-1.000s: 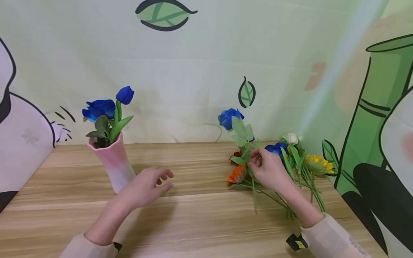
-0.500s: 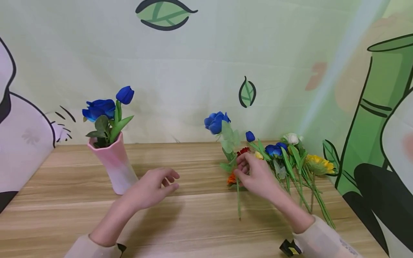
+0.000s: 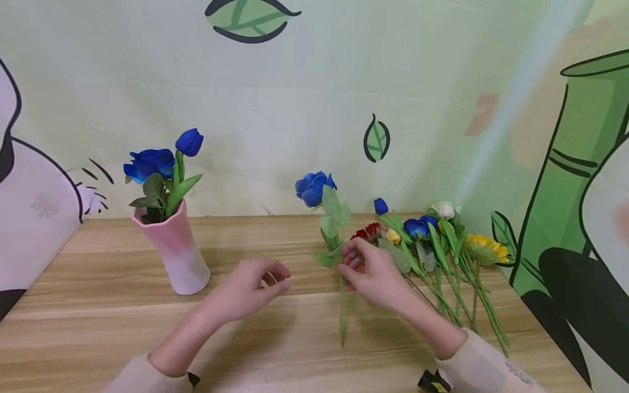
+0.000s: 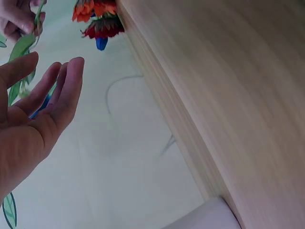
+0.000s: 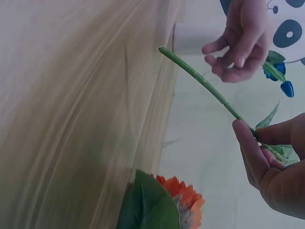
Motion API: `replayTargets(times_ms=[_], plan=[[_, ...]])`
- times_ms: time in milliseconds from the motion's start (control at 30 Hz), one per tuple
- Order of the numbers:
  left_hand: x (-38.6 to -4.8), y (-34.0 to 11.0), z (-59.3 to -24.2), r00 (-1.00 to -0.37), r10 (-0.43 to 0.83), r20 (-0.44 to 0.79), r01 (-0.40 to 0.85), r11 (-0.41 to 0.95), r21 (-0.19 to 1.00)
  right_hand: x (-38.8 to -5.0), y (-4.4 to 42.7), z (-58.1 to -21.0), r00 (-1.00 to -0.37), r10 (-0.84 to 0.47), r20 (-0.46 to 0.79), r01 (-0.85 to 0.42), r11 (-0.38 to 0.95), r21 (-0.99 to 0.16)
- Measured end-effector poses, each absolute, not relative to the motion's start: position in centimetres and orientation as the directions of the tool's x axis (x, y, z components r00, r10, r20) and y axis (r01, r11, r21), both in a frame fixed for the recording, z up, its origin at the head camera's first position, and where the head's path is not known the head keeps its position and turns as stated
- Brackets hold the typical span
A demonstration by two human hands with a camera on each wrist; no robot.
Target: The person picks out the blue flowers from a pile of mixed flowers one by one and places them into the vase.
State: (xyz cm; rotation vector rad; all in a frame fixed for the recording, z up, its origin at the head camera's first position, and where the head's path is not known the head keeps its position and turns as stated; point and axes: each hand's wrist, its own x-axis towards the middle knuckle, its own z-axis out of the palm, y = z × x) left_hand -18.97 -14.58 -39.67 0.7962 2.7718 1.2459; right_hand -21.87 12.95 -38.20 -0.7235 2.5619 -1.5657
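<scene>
My right hand [image 3: 375, 275] pinches the green stem [image 5: 205, 83] of a blue flower [image 3: 314, 189] between thumb and fingers. The flower stands upright above the table, its pale green leaves just under the bloom and the bare stem end hanging below the hand. My left hand [image 3: 250, 289] hovers between the vase and that flower, fingers loosely bent with nothing in them. To its left stands a pink-and-white vase [image 3: 172, 254] holding a blue rose [image 3: 151, 165] and a blue tulip [image 3: 189, 142]. In the left wrist view the left palm [image 4: 28, 138] faces the held stem, apart from it.
Several loose flowers lie at the right of the wooden table [image 3: 245, 360]: a yellow flower [image 3: 486, 250], a white flower [image 3: 444, 209], a blue flower [image 3: 419, 226], red flowers [image 3: 366, 232] and an orange flower [image 5: 183, 195]. A printed cloth [image 3: 275, 120] hangs behind the table.
My right hand has carried the blue flower leftward, away from the loose flowers. My left hand has shifted a little to the right, toward it. The vase and its flowers stay in place.
</scene>
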Motion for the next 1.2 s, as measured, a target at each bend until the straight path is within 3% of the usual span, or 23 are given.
replayTargets(times_ms=[333, 833, 1200], plan=[[-18.9, -12.3, -39.9, -0.845, 0.483, 0.23, 0.475, 0.478, 0.739, -21.0, 11.6, -38.5, -0.856, -0.479, 0.193, -0.366, 0.3, -0.881], [-18.5, -10.8, -39.9, -0.87, 0.414, 0.267, 0.435, 0.392, 0.811, -20.3, 10.1, -39.1, -0.84, -0.515, 0.171, -0.312, 0.199, -0.929], [-18.3, -10.4, -39.8, -0.891, 0.355, 0.284, 0.423, 0.415, 0.806, -20.1, 9.6, -39.1, -0.841, -0.503, 0.198, -0.314, 0.155, -0.937]])
